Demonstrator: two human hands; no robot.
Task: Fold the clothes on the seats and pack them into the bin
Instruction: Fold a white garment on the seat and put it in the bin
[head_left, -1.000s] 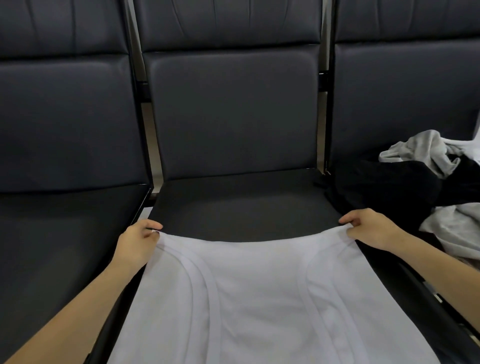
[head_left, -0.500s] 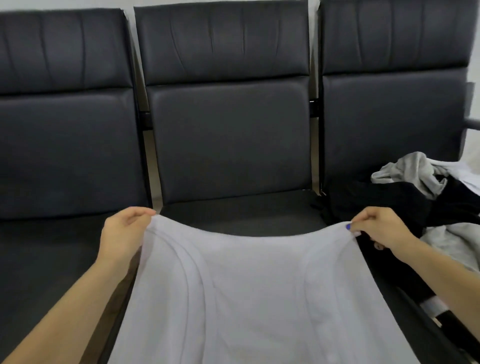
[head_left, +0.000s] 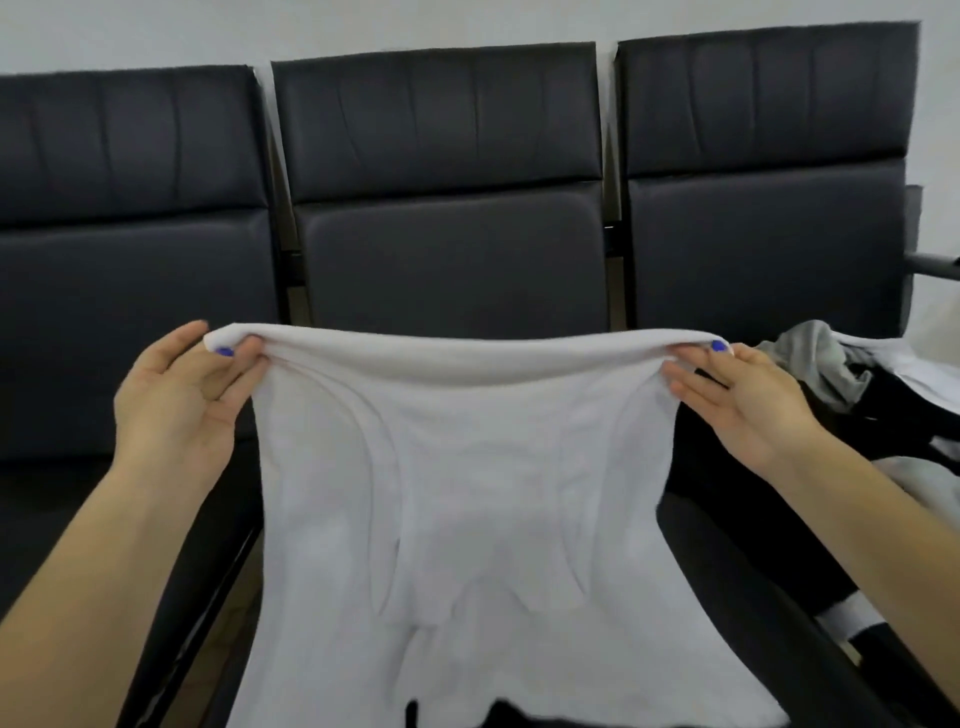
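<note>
Above the middle seat (head_left: 452, 280), head view, one item in hand: white tank top (head_left: 457, 467), held up by its folded top edge, the cloth hanging down toward me in front of the seat, strap seams showing through the layers. Left hand (head_left: 176, 400): thumb and fingers pinching the left corner of that edge, palm turned toward me. Right hand (head_left: 748, 395): thumb on top, fingers pinching the right corner beneath, the edge drawn nearly level between the two grips. Change noted against a second ago: the same edge lay low on the seat cushion with both my hands pressed down on it; half a second ago it had begun to rise; now it is lifted well clear of the cushion and stands against the backrest (the view has tipped upward with it, showing wall above the seats). Meaning, as I judge it: the garment is being raised to carry the top edge over toward me, one fold in the sequence, so this piece is mid-fold and not ready for packing. Also entered: pile of clothes (head_left: 852, 384) on the right-hand seat, grey, black and white pieces heaped unfolded, just beside my right hand, so much folding remains. Left seat (head_left: 119, 291): dark upholstery, nothing of mine on what shows. Bin: not in view, position unknown. Only one view is supplied.
</note>
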